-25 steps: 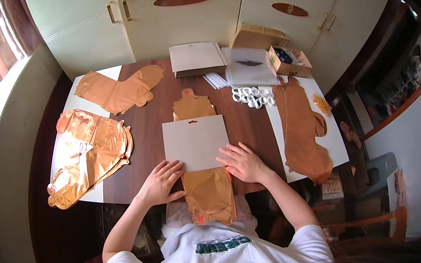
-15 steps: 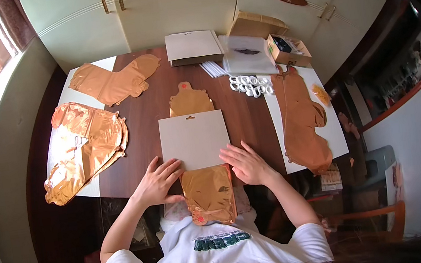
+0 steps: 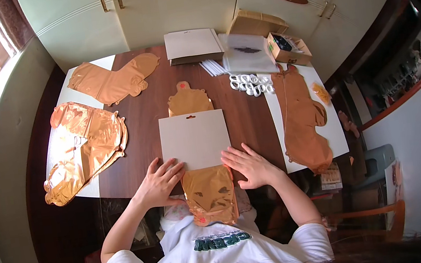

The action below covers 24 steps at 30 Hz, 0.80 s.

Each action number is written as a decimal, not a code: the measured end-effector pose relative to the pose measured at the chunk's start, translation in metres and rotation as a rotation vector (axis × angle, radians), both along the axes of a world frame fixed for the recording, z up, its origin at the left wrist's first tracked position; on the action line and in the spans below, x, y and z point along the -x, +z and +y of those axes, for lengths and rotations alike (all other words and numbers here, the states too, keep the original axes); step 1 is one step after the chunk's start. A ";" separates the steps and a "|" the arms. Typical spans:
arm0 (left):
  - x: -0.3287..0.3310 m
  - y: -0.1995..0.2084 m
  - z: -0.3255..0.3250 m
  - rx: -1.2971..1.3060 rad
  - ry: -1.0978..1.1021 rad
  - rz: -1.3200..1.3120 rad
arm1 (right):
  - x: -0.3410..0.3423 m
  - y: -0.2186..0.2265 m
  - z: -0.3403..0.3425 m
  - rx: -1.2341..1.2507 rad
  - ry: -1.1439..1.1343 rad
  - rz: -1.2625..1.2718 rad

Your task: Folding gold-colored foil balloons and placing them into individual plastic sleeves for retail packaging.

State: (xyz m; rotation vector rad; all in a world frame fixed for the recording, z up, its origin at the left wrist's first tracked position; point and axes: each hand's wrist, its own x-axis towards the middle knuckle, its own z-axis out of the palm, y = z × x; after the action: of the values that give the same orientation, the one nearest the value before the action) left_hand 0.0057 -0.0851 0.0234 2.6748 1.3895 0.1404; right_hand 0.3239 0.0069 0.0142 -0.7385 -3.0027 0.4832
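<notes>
A light grey card (image 3: 194, 140) with a hang slot at its far edge lies across a flat gold foil balloon. The balloon's far end (image 3: 188, 101) and its near end (image 3: 209, 193) stick out on either side, the near end hanging past the table edge toward my shirt. My left hand (image 3: 162, 181) rests with spread fingers at the card's near left corner, fingertips touching the card and the foil. At the near right corner my right hand (image 3: 249, 166) lies flat, its fingertips on the card's edge. Neither hand grips anything.
Flat gold balloons (image 3: 88, 143) lie on the left; brown ones (image 3: 302, 124) lie on white sheets at right. Along the back are stacked cards (image 3: 193, 48), white sticks (image 3: 213, 68), white rings (image 3: 252, 83), clear plastic bags (image 3: 245, 55) and a small box (image 3: 289, 48).
Both hands stay at the card's near corners, with only slight shifts of the fingers. The card and balloons lie in about the same place.
</notes>
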 end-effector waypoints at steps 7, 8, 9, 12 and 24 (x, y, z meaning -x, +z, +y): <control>-0.007 -0.010 -0.010 -0.023 0.065 -0.018 | -0.004 -0.005 -0.003 0.018 -0.002 0.021; -0.007 -0.011 -0.010 -0.021 0.066 -0.019 | -0.004 -0.006 -0.003 0.020 0.000 0.020; -0.008 -0.011 -0.011 -0.020 0.072 -0.018 | -0.004 -0.007 -0.003 0.007 -0.005 0.021; -0.008 -0.011 -0.011 -0.021 0.078 -0.018 | -0.003 -0.006 -0.003 -0.010 -0.015 0.025; -0.013 -0.014 -0.015 -0.056 0.095 -0.012 | -0.001 0.001 -0.005 -0.012 -0.001 -0.004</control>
State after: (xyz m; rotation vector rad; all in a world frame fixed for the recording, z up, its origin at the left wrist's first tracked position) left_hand 0.0186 -0.0997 0.0096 2.6479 1.5321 0.2070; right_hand 0.3253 0.0019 0.0157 -0.7412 -3.0060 0.4632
